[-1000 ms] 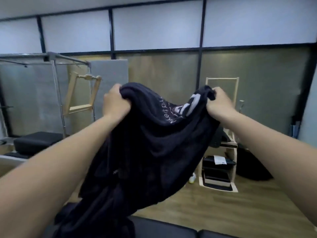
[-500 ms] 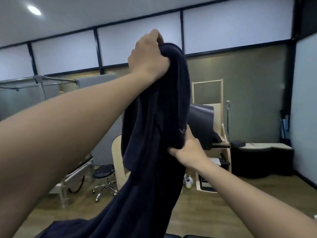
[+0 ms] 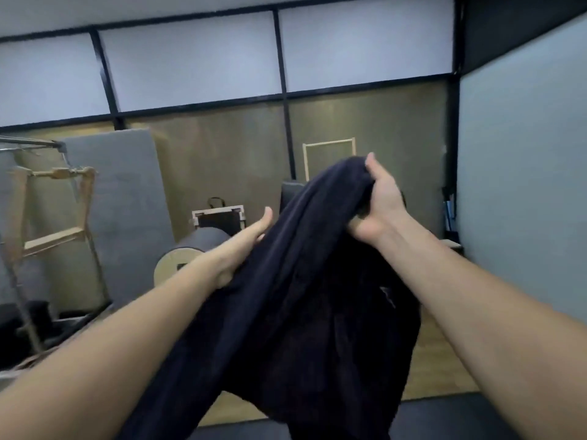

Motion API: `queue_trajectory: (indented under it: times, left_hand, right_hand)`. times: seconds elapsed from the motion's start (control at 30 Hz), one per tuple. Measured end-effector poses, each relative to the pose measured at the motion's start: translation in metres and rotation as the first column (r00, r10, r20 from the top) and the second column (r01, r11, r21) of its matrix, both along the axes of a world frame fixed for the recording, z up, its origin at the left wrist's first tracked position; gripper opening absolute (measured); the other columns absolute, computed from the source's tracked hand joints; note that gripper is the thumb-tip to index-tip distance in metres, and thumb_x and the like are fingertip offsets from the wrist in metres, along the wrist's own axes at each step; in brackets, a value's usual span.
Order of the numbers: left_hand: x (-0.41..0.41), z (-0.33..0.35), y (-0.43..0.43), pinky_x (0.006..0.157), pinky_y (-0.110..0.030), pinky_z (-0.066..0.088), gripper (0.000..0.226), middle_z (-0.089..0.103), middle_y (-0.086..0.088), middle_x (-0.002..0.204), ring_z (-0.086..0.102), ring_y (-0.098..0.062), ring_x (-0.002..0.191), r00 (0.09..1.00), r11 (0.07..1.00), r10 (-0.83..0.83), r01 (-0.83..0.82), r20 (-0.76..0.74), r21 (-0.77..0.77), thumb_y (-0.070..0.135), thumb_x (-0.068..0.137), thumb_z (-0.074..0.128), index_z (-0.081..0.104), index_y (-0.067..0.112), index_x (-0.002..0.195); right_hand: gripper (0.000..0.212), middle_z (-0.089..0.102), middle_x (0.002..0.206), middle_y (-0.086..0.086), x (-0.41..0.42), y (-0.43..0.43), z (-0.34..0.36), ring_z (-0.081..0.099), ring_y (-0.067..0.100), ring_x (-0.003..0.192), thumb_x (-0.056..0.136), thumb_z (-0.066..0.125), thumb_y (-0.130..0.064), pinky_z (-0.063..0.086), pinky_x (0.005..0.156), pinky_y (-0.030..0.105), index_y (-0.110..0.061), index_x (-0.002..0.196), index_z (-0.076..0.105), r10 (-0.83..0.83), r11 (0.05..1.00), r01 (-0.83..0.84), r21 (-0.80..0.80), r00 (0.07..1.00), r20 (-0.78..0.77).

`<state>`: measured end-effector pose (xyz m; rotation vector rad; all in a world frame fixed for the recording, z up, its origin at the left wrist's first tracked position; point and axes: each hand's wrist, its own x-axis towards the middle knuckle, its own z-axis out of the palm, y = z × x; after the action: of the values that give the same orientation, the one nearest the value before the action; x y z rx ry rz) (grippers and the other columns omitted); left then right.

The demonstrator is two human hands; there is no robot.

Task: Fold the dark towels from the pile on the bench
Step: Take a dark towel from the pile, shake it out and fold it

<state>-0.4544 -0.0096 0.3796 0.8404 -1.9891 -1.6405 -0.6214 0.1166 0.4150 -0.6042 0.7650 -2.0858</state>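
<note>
The dark towel fills the middle of the view, hanging in the air from chest height down past the lower edge, bunched into long vertical folds rather than spread flat. Below it, a dark strip of the worktop shows at the bottom right; the pile it came from is out of view.

The grip has swapped in the last half second. The left hand had the top of the cloth raised high, with the right pinching lower down; now the right hand clutches the bunched top, fingers curled round it, and the left hand sits lower with fingers straight along the cloth's left side. I judge this as hunting for an edge or corner: no fold is made yet, and this 1 towel is only being sorted out.

The left thumb and palm are hidden by the cloth, so any pinch there cannot be seen. The towel's corners, hem and lower end are lost in the folds or cut off, and motion blur softens the left forearm.
</note>
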Motion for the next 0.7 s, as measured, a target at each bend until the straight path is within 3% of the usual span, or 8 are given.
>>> queue_trajectory:
  times: [0.1, 0.17, 0.3, 0.4, 0.47, 0.53, 0.6, 0.7]
  left_hand:
    - [0.007, -0.061, 0.018, 0.100, -0.040, 0.049, 0.058, 0.073, 0.001, 0.118, 0.065, -0.025, 0.118, 0.993, 0.994, -0.098, 0.094, 0.059, 0.062, 0.070, 0.089, 0.050, 0.067, 0.027, 0.123]
    - [0.008, -0.066, 0.019, 0.099, -0.041, 0.050, 0.055, 0.074, -0.005, 0.117, 0.066, -0.028, 0.114, 0.996, 0.988, -0.081, 0.076, 0.031, 0.137, 0.064, 0.091, 0.055, 0.067, 0.022, 0.124]
    - [0.008, -0.037, 0.008, 0.094, -0.042, 0.054, 0.050, 0.077, -0.011, 0.104, 0.071, -0.031, 0.101, 0.973, 0.986, 0.125, -0.100, -0.195, 0.132, 0.052, 0.087, 0.068, 0.072, 0.011, 0.115]
    - [-0.010, -0.003, 0.008, 0.094, -0.051, 0.055, 0.052, 0.076, -0.013, 0.106, 0.072, -0.034, 0.098, 0.877, 0.972, 0.235, -0.212, -0.419, 0.102, 0.050, 0.082, 0.072, 0.071, 0.011, 0.117]
    - [-0.024, 0.014, 0.009, 0.092, -0.050, 0.057, 0.037, 0.077, -0.011, 0.101, 0.073, -0.030, 0.096, 0.814, 0.957, 0.266, -0.288, -0.516, 0.040, 0.045, 0.085, 0.070, 0.074, 0.014, 0.105]
    - [-0.032, 0.022, 0.009, 0.093, -0.049, 0.057, 0.033, 0.077, -0.007, 0.098, 0.073, -0.027, 0.097, 0.795, 0.945, 0.258, -0.325, -0.549, -0.027, 0.047, 0.085, 0.068, 0.076, 0.018, 0.098]
    - [-0.033, 0.019, 0.005, 0.094, -0.049, 0.056, 0.036, 0.077, -0.006, 0.101, 0.072, -0.026, 0.099, 0.802, 0.950, 0.257, -0.311, -0.539, -0.009, 0.048, 0.087, 0.065, 0.073, 0.018, 0.105]
    - [-0.033, 0.006, 0.000, 0.092, -0.047, 0.057, 0.035, 0.075, -0.005, 0.106, 0.071, -0.026, 0.100, 0.839, 0.962, 0.264, -0.266, -0.475, 0.065, 0.044, 0.093, 0.063, 0.068, 0.018, 0.117]
  right_hand:
    - [0.047, 0.076, 0.093, 0.011, 0.014, -0.009, -0.031, 0.071, 0.030, 0.087, 0.085, 0.068, -0.053, 0.058, 0.081, 0.040, -0.009, 0.102, 0.070, 0.042, 0.991, -0.039, 0.125, 0.999, -0.023]
    - [0.046, 0.075, 0.100, 0.013, 0.021, -0.011, -0.038, 0.069, 0.031, 0.095, 0.082, 0.075, -0.045, 0.056, 0.085, 0.042, -0.008, 0.108, 0.068, 0.054, 0.989, -0.052, 0.142, 0.998, -0.011]
    - [0.020, 0.076, 0.090, 0.008, 0.031, -0.021, -0.039, 0.072, 0.024, 0.088, 0.086, 0.072, -0.028, 0.055, 0.090, 0.040, -0.008, 0.089, 0.076, 0.091, 0.993, -0.080, 0.084, 0.987, -0.134]
    - [0.046, 0.075, 0.108, 0.003, 0.057, -0.040, -0.057, 0.071, 0.022, 0.102, 0.082, 0.075, -0.041, 0.053, 0.097, 0.043, -0.018, 0.120, 0.069, 0.160, 0.964, -0.043, 0.263, 0.882, -0.443]
    - [0.048, 0.076, 0.107, 0.004, 0.065, -0.042, -0.057, 0.072, 0.024, 0.100, 0.082, 0.074, -0.047, 0.056, 0.092, 0.041, -0.018, 0.120, 0.069, 0.204, 0.957, -0.072, 0.281, 0.857, -0.474]
    - [0.040, 0.076, 0.106, 0.005, 0.058, -0.040, -0.049, 0.072, 0.025, 0.098, 0.086, 0.072, -0.041, 0.057, 0.088, 0.040, -0.016, 0.116, 0.069, 0.115, 0.975, 0.004, 0.223, 0.847, -0.519]
    - [0.024, 0.076, 0.100, 0.005, 0.046, -0.038, -0.046, 0.072, 0.026, 0.093, 0.090, 0.068, -0.034, 0.059, 0.082, 0.043, -0.016, 0.107, 0.069, -0.009, 0.958, 0.200, 0.206, 0.738, -0.675]
    - [0.022, 0.068, 0.079, 0.016, 0.036, -0.038, -0.055, 0.065, 0.033, 0.076, 0.092, 0.051, -0.020, 0.056, 0.067, 0.047, -0.007, 0.083, 0.065, -0.030, 0.856, 0.477, 0.200, 0.432, -0.901]
